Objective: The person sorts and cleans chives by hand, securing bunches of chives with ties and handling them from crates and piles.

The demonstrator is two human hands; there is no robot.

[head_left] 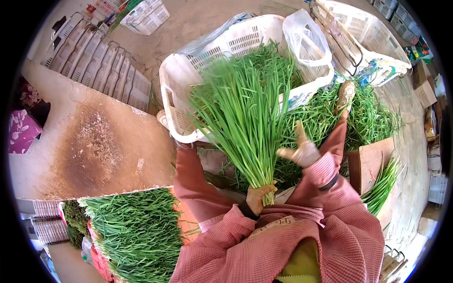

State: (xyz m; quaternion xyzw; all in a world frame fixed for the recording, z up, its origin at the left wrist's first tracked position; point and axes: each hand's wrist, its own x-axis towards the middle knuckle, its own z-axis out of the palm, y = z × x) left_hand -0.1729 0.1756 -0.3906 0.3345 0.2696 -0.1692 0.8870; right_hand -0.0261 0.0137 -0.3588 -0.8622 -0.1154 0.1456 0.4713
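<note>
My left hand (258,199) is closed around the pale stem ends of a big bunch of garlic chives (247,127). The long green leaves fan out away from me over a white plastic crate (186,137), and their tips on the left are blurred. To the right of the bunch, my right hand (303,152) is held in the air with its fingers spread and nothing in it. Inside the crate lies a heap of loose green leaves (278,61). A clear plastic bag (306,40) hangs over the crate's right rim.
Loose leaves (373,111) cover the floor around my right foot. Neatly laid chives (137,236) are stacked at my left, beside a stained board (146,162). A smaller bunch (383,186) rests at my right. Stacked crates (94,56) and another white crate (377,37) stand further off.
</note>
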